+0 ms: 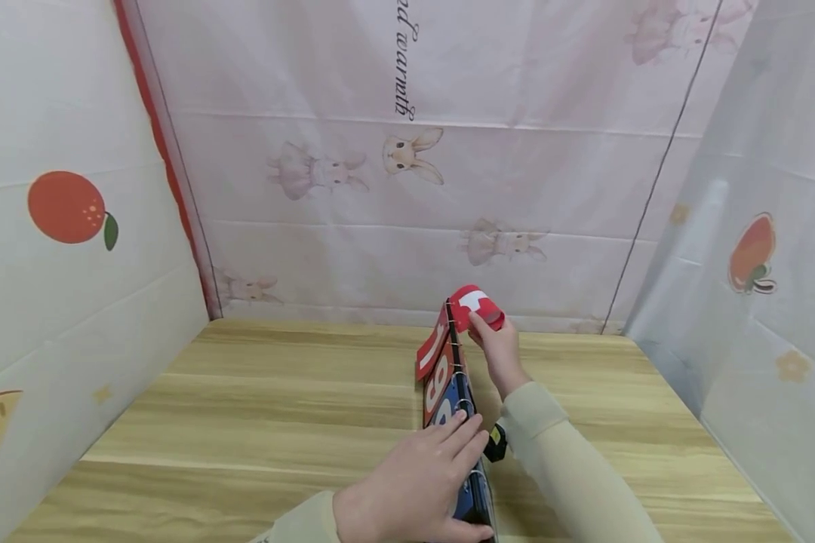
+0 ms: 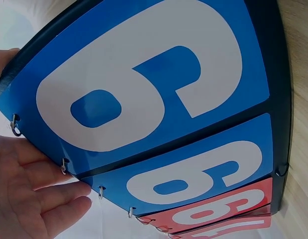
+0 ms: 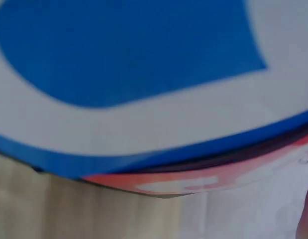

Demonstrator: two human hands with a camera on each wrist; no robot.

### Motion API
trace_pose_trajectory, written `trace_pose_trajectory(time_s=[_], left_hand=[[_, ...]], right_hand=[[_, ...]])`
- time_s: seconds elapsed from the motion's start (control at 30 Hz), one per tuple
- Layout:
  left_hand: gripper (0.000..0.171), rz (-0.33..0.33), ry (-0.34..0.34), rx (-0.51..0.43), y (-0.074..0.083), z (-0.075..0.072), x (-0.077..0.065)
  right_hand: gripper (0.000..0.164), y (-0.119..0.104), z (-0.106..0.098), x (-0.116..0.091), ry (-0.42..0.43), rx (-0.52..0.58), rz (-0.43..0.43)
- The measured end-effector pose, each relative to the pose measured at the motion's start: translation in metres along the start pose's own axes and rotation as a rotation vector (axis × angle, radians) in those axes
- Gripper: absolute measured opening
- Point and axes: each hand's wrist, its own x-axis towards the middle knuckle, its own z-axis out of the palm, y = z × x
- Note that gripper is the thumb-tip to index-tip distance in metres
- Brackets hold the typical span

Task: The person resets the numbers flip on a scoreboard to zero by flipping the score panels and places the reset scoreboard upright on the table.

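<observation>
A tabletop flip scoreboard (image 1: 441,400) with a black frame stands on edge, running away from me. Its left face shows blue cards with a white 6 (image 2: 218,55), a red 6 card (image 2: 213,211) and a red 1 card (image 1: 432,353), hung on metal rings. My left hand (image 1: 414,479) rests over the near part of the top edge, fingers extended. At the far end my right hand (image 1: 502,351) pinches a bent red card (image 1: 472,302) with a white figure, turned to the right side of the rings. Right wrist view shows the card faces close up, blurred.
A small black object with a yellow label (image 1: 496,443) is beside the scoreboard, partly hidden by the right sleeve. The wooden table (image 1: 299,392) is bounded by printed cloth walls (image 1: 326,264) at the back and sides.
</observation>
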Motion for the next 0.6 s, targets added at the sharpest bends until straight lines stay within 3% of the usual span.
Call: trace_pose_trajectory(time_s=[0.27,0.43,0.53,0.6], left_hand=[[0.083,0.025,0.055,0.047,-0.001,0.005,0.001],[0.083,0.024,0.050,0.042,0.000,0.004,0.001],[0.084,0.023,0.048,0.048,0.000,0.004,0.001],[0.084,0.020,0.043,0.042,0.000,0.004,0.000]], right_hand=[[0.070,-0.010,0.017,-0.004,-0.097,-0.449,-0.265],[0.083,-0.008,0.018,-0.006,-0.156,-0.619,-0.398],[0.063,-0.007,0.018,-0.006,-0.197,-0.726,-0.476],[0.041,-0.007,0.017,-0.006,-0.211,-0.820,-0.529]])
